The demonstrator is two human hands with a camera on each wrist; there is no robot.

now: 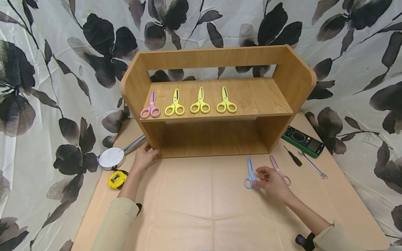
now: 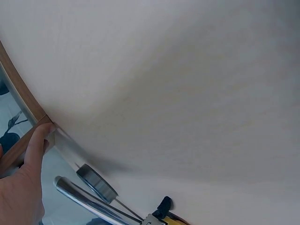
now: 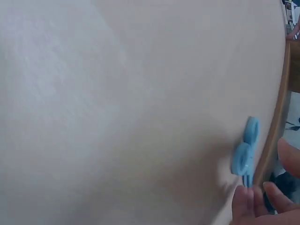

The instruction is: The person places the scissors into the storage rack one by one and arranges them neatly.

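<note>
Right hand (image 1: 272,181) by blue scissors (image 1: 250,173) (unlabelled)

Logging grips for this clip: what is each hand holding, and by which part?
The right hand touches the blue scissors at their handle loops; a firm grip cannot be told. The left hand rests on the wooden shelf, at its lower left corner.

No readable text, label, brand or number in any view. Green multimeter (image 1: 303,141) at counter's right: dial markings too small to read. Yellow tape measure (image 1: 117,179) at left: face label illegible.
</note>
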